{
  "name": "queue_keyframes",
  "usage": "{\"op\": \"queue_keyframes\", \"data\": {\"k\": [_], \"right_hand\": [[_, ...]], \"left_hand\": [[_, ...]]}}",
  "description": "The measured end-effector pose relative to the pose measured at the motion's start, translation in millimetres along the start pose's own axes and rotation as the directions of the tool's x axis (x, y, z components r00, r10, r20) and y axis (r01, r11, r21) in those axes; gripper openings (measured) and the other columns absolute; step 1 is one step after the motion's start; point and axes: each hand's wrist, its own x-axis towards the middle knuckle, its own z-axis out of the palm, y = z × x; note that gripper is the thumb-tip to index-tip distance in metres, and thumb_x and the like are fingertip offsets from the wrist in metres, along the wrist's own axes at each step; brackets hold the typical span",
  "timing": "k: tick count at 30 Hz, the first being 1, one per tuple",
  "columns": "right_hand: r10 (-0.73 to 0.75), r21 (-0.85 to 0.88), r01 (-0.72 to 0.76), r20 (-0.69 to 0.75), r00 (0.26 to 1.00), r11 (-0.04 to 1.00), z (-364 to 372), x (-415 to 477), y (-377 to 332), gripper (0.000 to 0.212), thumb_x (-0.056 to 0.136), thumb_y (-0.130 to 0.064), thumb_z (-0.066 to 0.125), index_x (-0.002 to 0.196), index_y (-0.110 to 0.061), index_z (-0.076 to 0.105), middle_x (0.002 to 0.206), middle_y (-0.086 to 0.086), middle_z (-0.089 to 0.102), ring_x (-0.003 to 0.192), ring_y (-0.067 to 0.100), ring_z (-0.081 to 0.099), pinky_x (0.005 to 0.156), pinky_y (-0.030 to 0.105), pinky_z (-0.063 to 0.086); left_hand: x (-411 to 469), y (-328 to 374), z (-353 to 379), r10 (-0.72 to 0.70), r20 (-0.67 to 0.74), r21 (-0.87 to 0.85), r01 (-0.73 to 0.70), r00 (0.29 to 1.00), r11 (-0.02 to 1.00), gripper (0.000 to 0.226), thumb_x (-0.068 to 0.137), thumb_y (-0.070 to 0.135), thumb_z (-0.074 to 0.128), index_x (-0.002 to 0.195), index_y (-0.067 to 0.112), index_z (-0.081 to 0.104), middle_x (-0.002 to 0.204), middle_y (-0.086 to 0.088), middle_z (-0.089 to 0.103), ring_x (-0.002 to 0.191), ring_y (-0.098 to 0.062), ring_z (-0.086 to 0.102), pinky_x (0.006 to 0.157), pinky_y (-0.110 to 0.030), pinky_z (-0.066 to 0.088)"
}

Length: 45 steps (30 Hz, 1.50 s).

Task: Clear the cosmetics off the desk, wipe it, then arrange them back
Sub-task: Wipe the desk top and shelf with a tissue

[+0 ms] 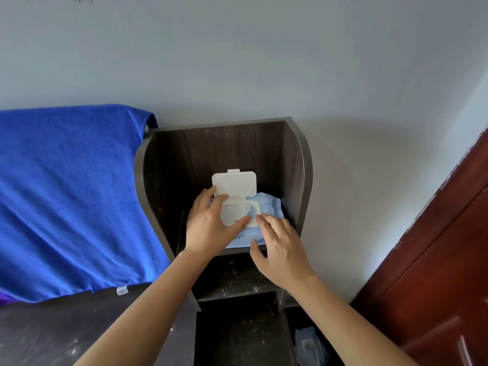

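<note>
My left hand (211, 228) lies spread flat on the wet-wipe pack (266, 207), fingers splayed beside the dispenser opening, pinning it down. My right hand (280, 249) rests open at the pack's near right edge, fingertips (264, 220) touching the white rim of the opening, holding nothing yet. The flip lid (235, 183) stands open toward the back. The pack sits on the top shelf of the dark wooden shelf unit (301, 165), next to the blue towel (68, 186). I judge the pack soft, light and a bit slick, so I'd hold it down and pinch only the wipe at the opening.
</note>
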Motion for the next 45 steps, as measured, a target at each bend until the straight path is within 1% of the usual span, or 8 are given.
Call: {"op": "queue_keyframes", "data": {"k": [6,14,22,26,33,38,41,45], "right_hand": [[0.002,-0.003,-0.002,-0.042,0.999,1.000,1,1,-2,0.054,0.090,-0.034,0.062,0.134,-0.002,0.060,0.132,0.009,0.062,0.116,0.025,0.059,0.097,0.039,0.055],[0.079,0.030,-0.077,-0.078,0.994,0.997,7,-1,-10,0.052,0.089,-0.027,0.067,0.133,-0.003,0.061,0.132,0.011,0.063,0.117,0.027,0.059,0.100,0.042,0.052],[0.081,-0.139,-0.078,0.016,0.997,0.987,-8,25,-19,0.049,0.101,-0.042,0.041,0.145,-0.021,0.052,0.109,0.002,0.061,0.098,0.019,0.058,0.072,0.031,0.052],[0.095,-0.148,-0.090,0.027,0.995,0.985,-6,26,-17,0.046,0.100,-0.043,0.049,0.140,-0.021,0.057,0.110,0.002,0.060,0.098,0.017,0.058,0.066,0.026,0.051],[0.099,-0.182,-0.085,0.068,0.993,0.980,-10,28,-19,0.047,0.099,-0.045,0.049,0.140,-0.023,0.057,0.112,0.003,0.058,0.100,0.020,0.056,0.067,0.031,0.053],[0.088,-0.148,-0.066,0.148,0.985,0.987,-19,41,-17,0.043,0.100,-0.045,0.049,0.136,-0.026,0.061,0.114,0.003,0.057,0.104,0.021,0.056,0.069,0.030,0.050],[0.055,-0.125,-0.031,0.186,0.981,0.992,-20,53,-15,0.040,0.100,-0.044,0.052,0.132,-0.024,0.065,0.118,0.004,0.058,0.109,0.021,0.055,0.083,0.034,0.051],[0.063,-0.048,-0.053,0.253,0.965,0.997,-17,65,-13,0.034,0.101,-0.043,0.054,0.125,-0.026,0.071,0.119,-0.001,0.055,0.111,0.017,0.050,0.087,0.032,0.047]], "left_hand": [[-1,-3,-6,0.008,-0.096,-0.129,-0.021,0.995,0.991,0.009,0.084,0.015,0.077,0.086,0.008,0.073,0.127,-0.012,0.065,0.127,-0.032,0.055,0.096,-0.045,0.052],[-5,-12,-19,-0.073,-0.132,-0.141,0.054,0.989,0.988,0.009,0.090,0.005,0.066,0.091,-0.001,0.060,0.126,-0.018,0.061,0.120,-0.030,0.058,0.093,-0.031,0.046],[-18,-22,-5,-0.456,0.039,-0.315,0.444,0.889,0.839,0.016,0.098,0.022,0.056,0.098,0.006,0.052,0.120,-0.004,0.049,0.092,-0.017,0.054,0.061,-0.007,0.033],[-20,-21,-9,-0.337,-0.011,-0.260,0.322,0.942,0.910,0.028,0.097,0.018,0.059,0.118,0.003,0.052,0.138,-0.010,0.045,0.118,-0.027,0.054,0.078,-0.026,0.043],[-13,-32,-16,0.302,0.068,0.015,-0.304,0.951,0.953,0.055,0.074,-0.021,0.063,0.125,-0.001,0.064,0.137,-0.018,0.059,0.130,-0.037,0.055,0.102,-0.055,0.048],[-9,-33,-13,0.218,0.197,-0.125,-0.196,0.956,0.973,0.062,0.088,-0.017,0.048,0.147,0.004,0.044,0.150,-0.014,0.047,0.135,-0.032,0.049,0.109,-0.037,0.044],[-13,-35,-14,0.055,0.210,-0.256,0.001,0.976,0.967,0.052,0.100,0.000,0.039,0.150,0.015,0.040,0.134,-0.008,0.057,0.106,-0.016,0.060,0.080,-0.004,0.042],[-12,-30,-15,-0.024,0.260,-0.289,0.101,0.965,0.952,0.046,0.105,0.022,0.037,0.151,0.019,0.038,0.141,-0.004,0.054,0.118,-0.015,0.055,0.089,-0.020,0.046]]}}
